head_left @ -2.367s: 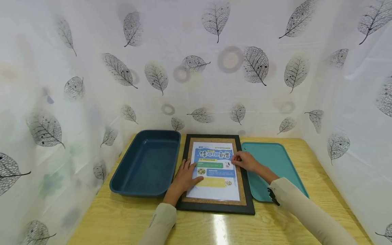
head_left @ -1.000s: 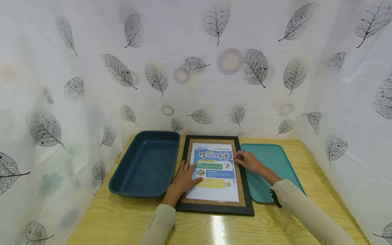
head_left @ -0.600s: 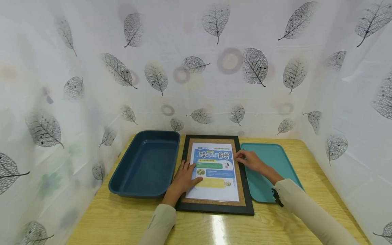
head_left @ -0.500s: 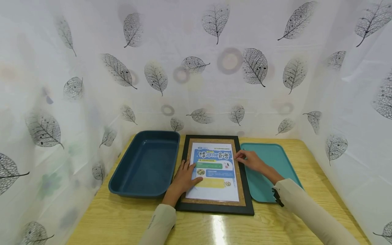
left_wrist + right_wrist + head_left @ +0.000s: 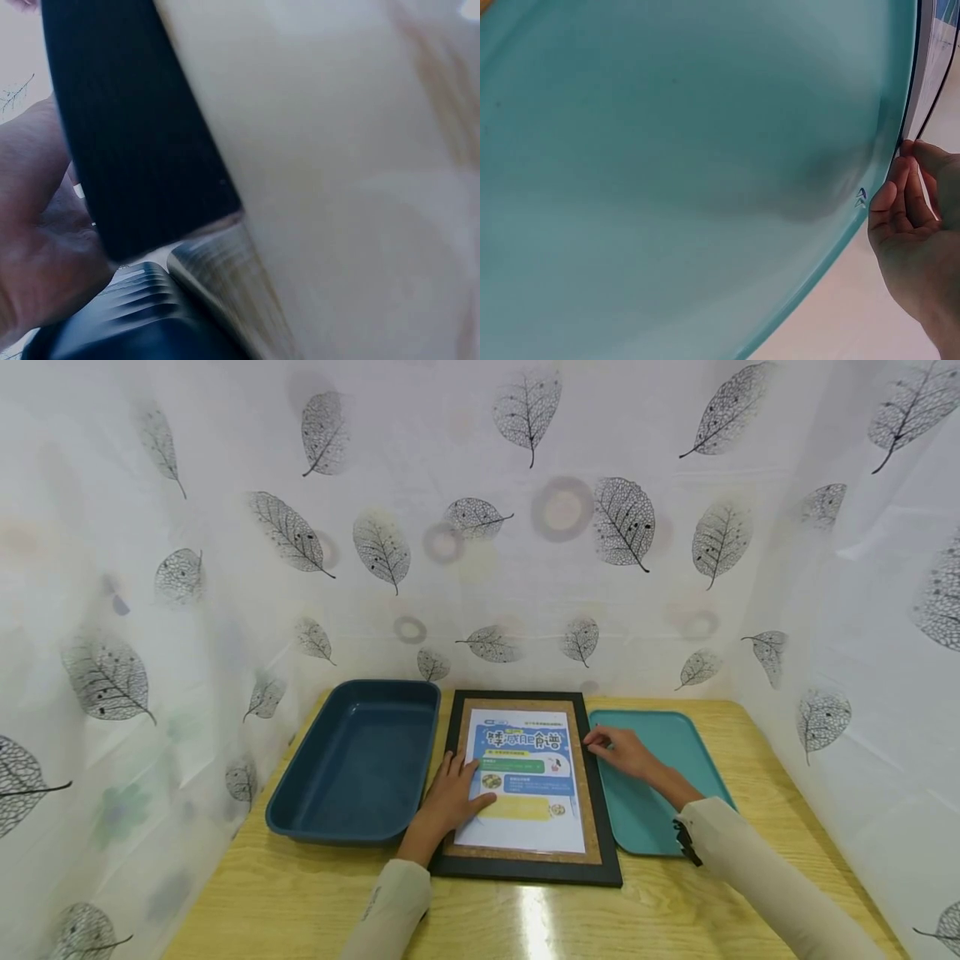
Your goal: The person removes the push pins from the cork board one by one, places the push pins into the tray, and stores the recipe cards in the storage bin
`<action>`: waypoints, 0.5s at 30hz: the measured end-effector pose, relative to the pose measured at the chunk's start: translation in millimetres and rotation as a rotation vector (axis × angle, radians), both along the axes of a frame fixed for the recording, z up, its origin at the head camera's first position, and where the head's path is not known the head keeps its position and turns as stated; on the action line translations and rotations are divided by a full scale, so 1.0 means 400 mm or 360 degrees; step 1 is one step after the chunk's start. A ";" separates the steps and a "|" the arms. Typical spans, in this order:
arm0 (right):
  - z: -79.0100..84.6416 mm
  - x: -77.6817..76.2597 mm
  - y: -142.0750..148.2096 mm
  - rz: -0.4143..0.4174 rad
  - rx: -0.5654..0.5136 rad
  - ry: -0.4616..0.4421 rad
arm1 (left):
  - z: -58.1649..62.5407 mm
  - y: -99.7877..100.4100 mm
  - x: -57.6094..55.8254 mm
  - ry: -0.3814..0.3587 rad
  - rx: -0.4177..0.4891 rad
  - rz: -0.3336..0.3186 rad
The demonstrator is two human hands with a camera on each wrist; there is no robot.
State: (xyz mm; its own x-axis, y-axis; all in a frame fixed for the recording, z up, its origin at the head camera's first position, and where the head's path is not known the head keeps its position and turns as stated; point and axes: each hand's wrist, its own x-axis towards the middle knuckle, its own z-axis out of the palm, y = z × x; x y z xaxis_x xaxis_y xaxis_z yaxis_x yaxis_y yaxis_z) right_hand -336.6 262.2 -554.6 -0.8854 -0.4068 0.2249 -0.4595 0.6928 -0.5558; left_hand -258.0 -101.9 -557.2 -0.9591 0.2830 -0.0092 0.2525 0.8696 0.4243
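A printed poster (image 5: 517, 827) lies on a cork board (image 5: 558, 864) with a black frame (image 5: 525, 870) on the table. My left hand (image 5: 448, 802) rests over the left side of the frame, thumb and fingertips spread on the poster's edge. In the left wrist view that hand (image 5: 45, 225) shows behind the corner of the black frame (image 5: 135, 135). My right hand (image 5: 622, 752) hovers between the frame's right border and a teal tray (image 5: 675, 735). Its thumb and finger tips (image 5: 909, 146) meet in the right wrist view; I cannot tell whether something small sits between them.
A deep dark blue bin (image 5: 360, 768) stands left of the frame, close beside it. The teal tray lies along the frame's right side. Wood-grain table (image 5: 495, 927) shows in front, and a leaf-patterned white curtain (image 5: 480, 585) encloses the back and sides.
My right hand has drawn off the poster's right edge, moving right and slightly up to the frame's border. The left hand, poster and frame have stayed in place.
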 end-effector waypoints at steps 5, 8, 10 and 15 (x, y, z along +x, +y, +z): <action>0.003 0.002 0.007 -0.0025 -0.0004 0.0021 | 0.002 -0.001 -0.001 -0.0017 0.0012 0.0005; 0.001 0.001 0.013 -0.0040 0.0004 0.0030 | 0.000 -0.001 -0.002 -0.0025 -0.0002 0.0006; -0.001 0.001 0.019 -0.0042 0.0014 0.0036 | -0.002 -0.002 -0.001 -0.0013 -0.0001 0.0001; -0.006 0.000 0.033 -0.0029 0.0016 0.0051 | -0.001 -0.001 0.000 -0.0006 0.0000 -0.0005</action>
